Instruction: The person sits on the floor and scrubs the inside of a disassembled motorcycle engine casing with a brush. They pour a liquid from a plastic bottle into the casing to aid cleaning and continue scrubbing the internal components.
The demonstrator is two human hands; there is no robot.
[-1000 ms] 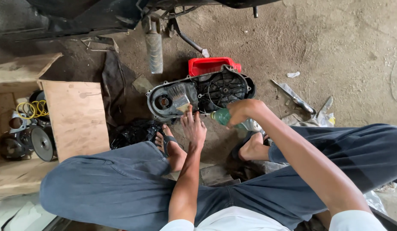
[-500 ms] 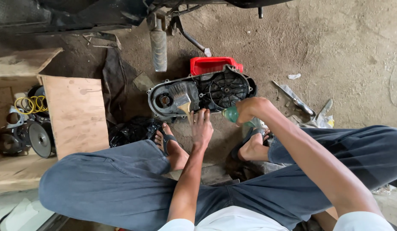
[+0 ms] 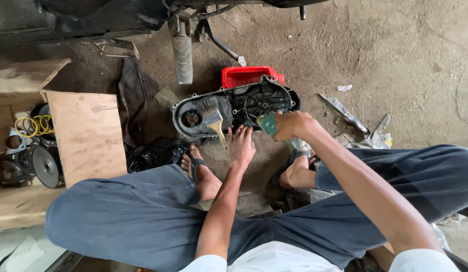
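Observation:
A black engine side cover (image 3: 234,108) lies inside-up on the dirt floor, leaning on a red tray (image 3: 249,75). A paintbrush (image 3: 212,116) rests on the cover with its wooden handle pointing toward me. My left hand (image 3: 241,143) hovers open just below the cover, fingertips near the brush handle. My right hand (image 3: 292,125) grips a green plastic bottle (image 3: 267,123), tilted with its end toward the cover's round cavity. I squat with both sandalled feet on the floor.
A cardboard box (image 3: 87,133) at left holds yellow rings and metal discs. A black plastic bag (image 3: 156,153) lies by my left foot. A shock absorber (image 3: 182,55) and a vehicle's underside are above. Metal tools (image 3: 347,116) lie at right.
My right hand has carried the bottle slightly right along the cover's lower edge. My left hand has stayed near the brush handle. The view has shifted a little.

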